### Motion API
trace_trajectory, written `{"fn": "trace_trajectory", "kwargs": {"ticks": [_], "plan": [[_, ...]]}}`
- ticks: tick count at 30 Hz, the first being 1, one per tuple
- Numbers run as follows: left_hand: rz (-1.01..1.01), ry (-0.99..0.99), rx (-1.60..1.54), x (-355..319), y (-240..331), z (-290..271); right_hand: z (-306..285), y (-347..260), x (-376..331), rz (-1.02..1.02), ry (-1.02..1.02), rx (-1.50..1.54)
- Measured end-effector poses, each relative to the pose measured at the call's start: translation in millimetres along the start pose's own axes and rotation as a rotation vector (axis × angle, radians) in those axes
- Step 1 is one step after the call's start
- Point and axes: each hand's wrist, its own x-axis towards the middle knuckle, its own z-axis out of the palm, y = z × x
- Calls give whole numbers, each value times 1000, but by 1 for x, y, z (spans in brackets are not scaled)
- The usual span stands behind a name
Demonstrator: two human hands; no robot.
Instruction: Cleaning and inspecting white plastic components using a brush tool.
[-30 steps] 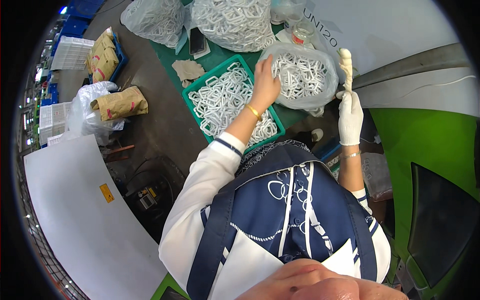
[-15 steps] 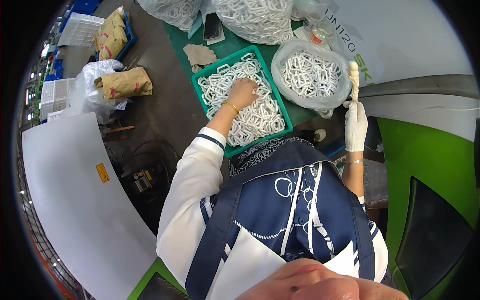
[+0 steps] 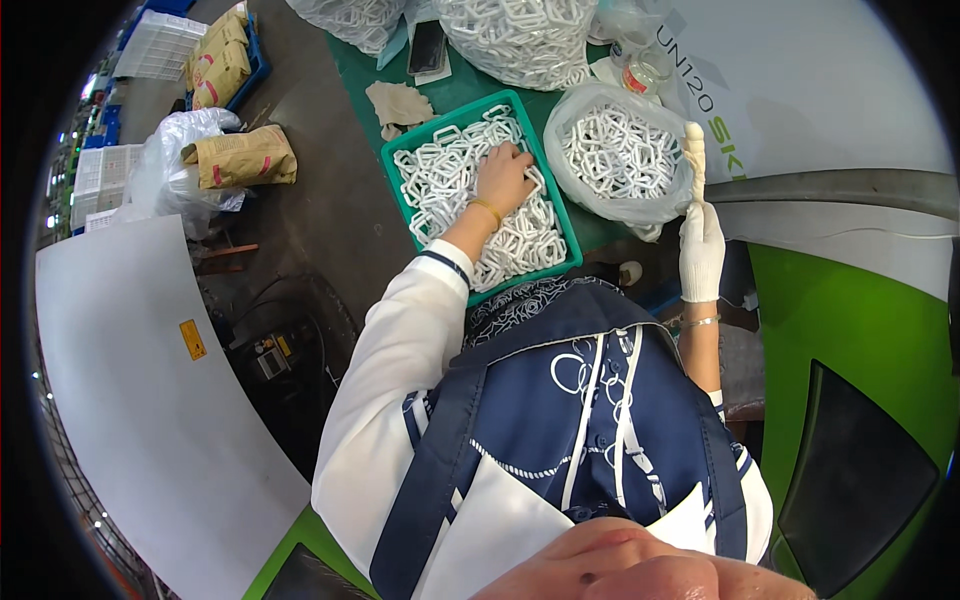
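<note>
My bare left hand (image 3: 505,178), with a gold bracelet at its wrist, is in a green tray (image 3: 425,245) heaped with white plastic links (image 3: 510,248). Its fingers are curled, and a link (image 3: 536,180) shows at the fingertips. My right hand (image 3: 702,258) wears a white knitted glove. It is closed round the lower end of a cream, ridged, stick-shaped piece (image 3: 694,155) that points up beside the grey machine edge. A clear plastic bag (image 3: 578,188) filled with more white links stands between the tray and my right hand.
Larger bags of links (image 3: 515,40) stand at the far side of the green tabletop (image 3: 358,85). Near them are a phone (image 3: 427,48), a beige cloth (image 3: 398,105) and a clear jar (image 3: 645,72). A grey machine (image 3: 820,90) flanks the right; a white panel (image 3: 130,370) the left.
My left hand has shifted right and slightly away from me across the tray, its fingers now more curled. My right hand keeps its grip, moving slightly left in the view.
</note>
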Motion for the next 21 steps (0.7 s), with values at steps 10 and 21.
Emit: {"fn": "trace_trajectory", "kwargs": {"ticks": [10, 21], "plan": [[-299, 155, -570, 19, -82, -36, 1, 11, 0, -34, 1, 48], [95, -47, 61, 21, -20, 3, 7, 9, 0, -50, -38, 48]]}}
